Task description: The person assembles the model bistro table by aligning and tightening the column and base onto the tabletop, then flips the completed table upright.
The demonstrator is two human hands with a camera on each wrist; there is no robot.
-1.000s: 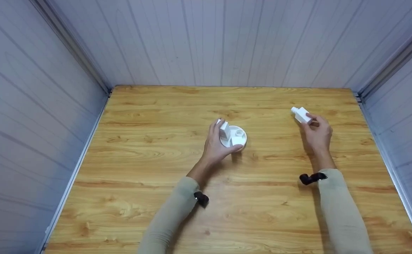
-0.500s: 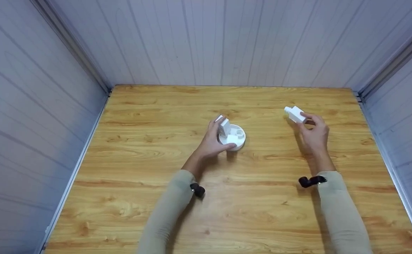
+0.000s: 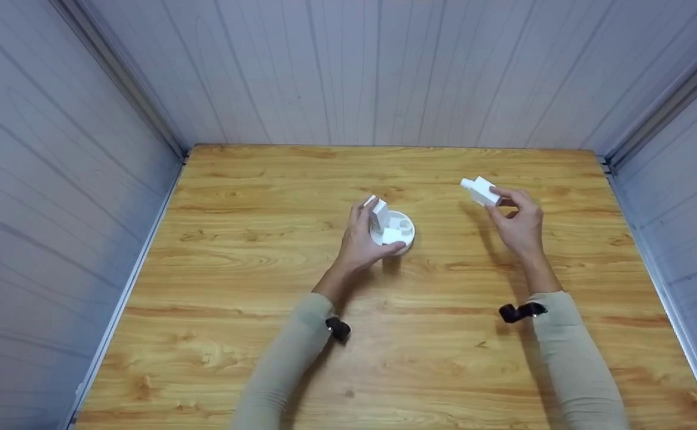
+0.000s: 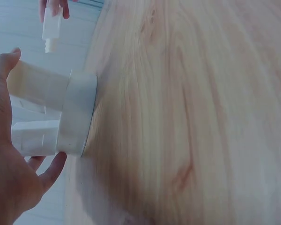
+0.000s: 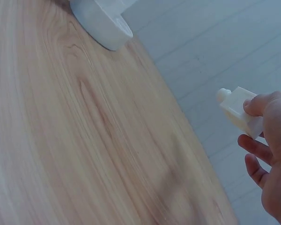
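A light-brown wooden desk (image 3: 264,251) with a wavy, knotted grain fills the lower half of the head view. Pale grey-blue panelled walls (image 3: 384,65) with thin vertical grooves close it in on the far side and on both flanks. A grey metal corner strip (image 3: 121,77) runs down the left corner where two panels meet, and another corner strip (image 3: 665,101) runs down the right corner. In the left wrist view the desk's grain (image 4: 187,117) shows pale and streaked; in the right wrist view the panelled wall (image 5: 201,51) rises behind the desk's edge.
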